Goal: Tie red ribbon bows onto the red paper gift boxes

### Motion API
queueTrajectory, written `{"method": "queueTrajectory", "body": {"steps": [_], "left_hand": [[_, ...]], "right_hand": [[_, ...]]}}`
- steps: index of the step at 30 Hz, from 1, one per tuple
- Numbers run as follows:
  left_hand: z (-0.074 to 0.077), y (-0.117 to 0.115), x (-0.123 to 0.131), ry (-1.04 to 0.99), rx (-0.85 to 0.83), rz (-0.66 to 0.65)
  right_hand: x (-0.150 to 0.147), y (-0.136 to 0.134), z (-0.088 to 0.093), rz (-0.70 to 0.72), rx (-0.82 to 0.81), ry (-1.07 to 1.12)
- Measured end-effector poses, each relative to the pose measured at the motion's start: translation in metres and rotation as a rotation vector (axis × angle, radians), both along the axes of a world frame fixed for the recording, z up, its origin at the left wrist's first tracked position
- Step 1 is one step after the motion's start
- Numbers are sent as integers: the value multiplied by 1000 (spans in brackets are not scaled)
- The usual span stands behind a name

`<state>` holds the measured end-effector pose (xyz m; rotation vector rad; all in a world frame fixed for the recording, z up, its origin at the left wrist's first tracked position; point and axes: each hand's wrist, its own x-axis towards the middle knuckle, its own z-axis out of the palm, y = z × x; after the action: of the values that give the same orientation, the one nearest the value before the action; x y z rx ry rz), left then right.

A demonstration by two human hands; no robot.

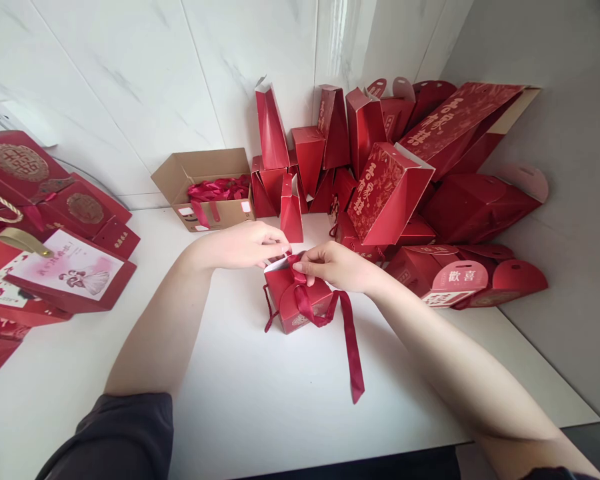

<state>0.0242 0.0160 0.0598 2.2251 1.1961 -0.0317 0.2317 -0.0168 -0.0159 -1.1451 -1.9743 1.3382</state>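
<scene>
In front of me on the table stands a small red gift box (291,308) with gold print low on its front and a dark red cord hanging at its left side. My right hand (334,265) pinches a dark red satin ribbon (351,353) between thumb and fingers over the box top. From there the ribbon loops across the box front, and its long tail lies on the table to the right. My left hand (253,244) is closed at the box's back top edge, its fingertips pinching the ribbon near the right hand; they partly hide it.
Behind my left hand is an open cardboard box (223,217) of red ribbons. A small red carton (291,217) stands beside it. Several red gift boxes (387,200) are piled at the right against the wall. More decorated red boxes (75,267) crowd the white table's (260,400) left side.
</scene>
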Motion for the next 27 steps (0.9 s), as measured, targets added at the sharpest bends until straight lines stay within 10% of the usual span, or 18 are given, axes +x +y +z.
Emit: {"method": "queueTrajectory", "body": {"steps": [5, 17, 27], "left_hand": [[-4, 0, 3, -87, 42, -15], [12, 2, -14, -689, 109, 393], [25, -5, -18, -1048, 186, 468]], "right_hand": [[-1, -2, 2, -4, 1, -35], [4, -3, 8, -18, 70, -120], [29, -31, 53, 13, 200, -513]]}}
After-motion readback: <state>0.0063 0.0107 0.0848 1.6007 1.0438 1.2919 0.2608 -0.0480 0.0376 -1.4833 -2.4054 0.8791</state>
